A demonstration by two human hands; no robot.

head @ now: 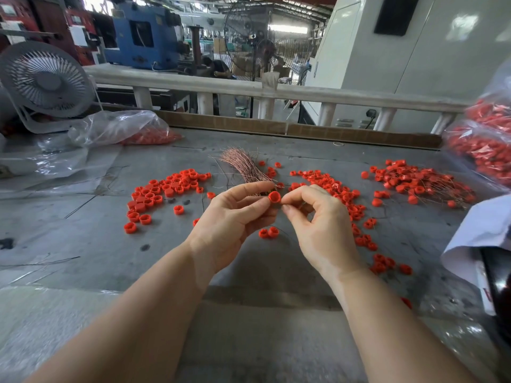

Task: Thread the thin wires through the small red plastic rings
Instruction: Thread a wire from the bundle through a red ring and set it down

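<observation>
Red ring [274,197] sits pinched in my left hand [235,219] above the grey table [110,244], while my right hand [318,225] pinches at its edge, wire there too thin to see. Behind them lies the copper wire bundle [243,165], loose rings [163,192] scattered around.

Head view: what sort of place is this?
Most likely a factory floor with a hand-assembly bench: a blue machine and standing fan behind, loose red rings and a copper wire bundle on the worktable.
</observation>
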